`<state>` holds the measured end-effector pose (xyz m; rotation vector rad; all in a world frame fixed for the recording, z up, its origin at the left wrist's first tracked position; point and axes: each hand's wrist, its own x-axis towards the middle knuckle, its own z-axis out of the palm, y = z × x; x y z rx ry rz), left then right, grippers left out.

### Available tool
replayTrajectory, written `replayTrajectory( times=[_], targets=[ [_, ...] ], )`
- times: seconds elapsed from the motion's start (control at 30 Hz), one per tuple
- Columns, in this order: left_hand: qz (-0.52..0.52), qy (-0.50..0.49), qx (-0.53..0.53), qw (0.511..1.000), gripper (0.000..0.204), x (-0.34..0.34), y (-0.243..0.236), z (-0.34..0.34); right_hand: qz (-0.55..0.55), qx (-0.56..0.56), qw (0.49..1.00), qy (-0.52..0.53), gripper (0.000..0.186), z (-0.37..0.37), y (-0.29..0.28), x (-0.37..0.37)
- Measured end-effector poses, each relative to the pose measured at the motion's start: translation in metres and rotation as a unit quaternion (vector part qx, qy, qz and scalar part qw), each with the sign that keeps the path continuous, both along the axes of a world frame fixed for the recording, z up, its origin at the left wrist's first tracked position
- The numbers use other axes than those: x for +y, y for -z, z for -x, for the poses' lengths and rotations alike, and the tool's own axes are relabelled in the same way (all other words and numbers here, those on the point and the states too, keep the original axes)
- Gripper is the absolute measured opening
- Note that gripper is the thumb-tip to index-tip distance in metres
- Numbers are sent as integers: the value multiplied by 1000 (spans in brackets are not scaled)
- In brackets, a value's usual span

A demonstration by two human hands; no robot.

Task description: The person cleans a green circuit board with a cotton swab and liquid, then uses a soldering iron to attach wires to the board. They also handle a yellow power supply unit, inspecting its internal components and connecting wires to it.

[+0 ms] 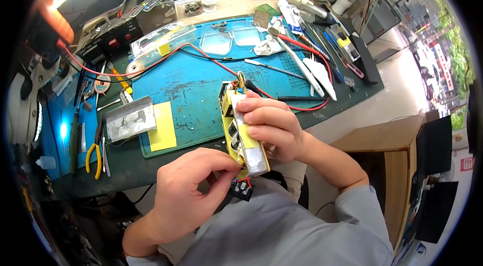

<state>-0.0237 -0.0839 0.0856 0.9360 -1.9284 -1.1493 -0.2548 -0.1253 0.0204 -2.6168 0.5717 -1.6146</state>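
My right hand is wrapped round a narrow circuit board with a silvery metal plate and yellow tape along one side, holding it tilted above the table's front edge. Wires and components show on its left side and far end. My left hand is closed, thumb and forefinger pinched at the board's near left corner; what exactly sits between the fingertips is hidden. Just below hangs a black socket on short red wires. On the left lie a bent metal cover and a yellow insulating sheet.
A blue work mat covers the table. Red and black test leads cross it. Yellow-handled pliers lie at the left. Clear plastic lids, tweezers and a white tube are farther back. A wooden cabinet stands at the right.
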Motion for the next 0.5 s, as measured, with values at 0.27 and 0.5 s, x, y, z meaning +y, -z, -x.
replayTrajectory(
  times=[0.27, 0.5],
  targets=[
    [23, 20, -44, 999, 18, -7, -11, 0, 15, -30, 999, 31, 45, -4, 0, -1],
    [-67, 5, -13, 998, 24, -3, -10, 2, 15, -26, 999, 24, 42, -4, 1, -1]
  ],
)
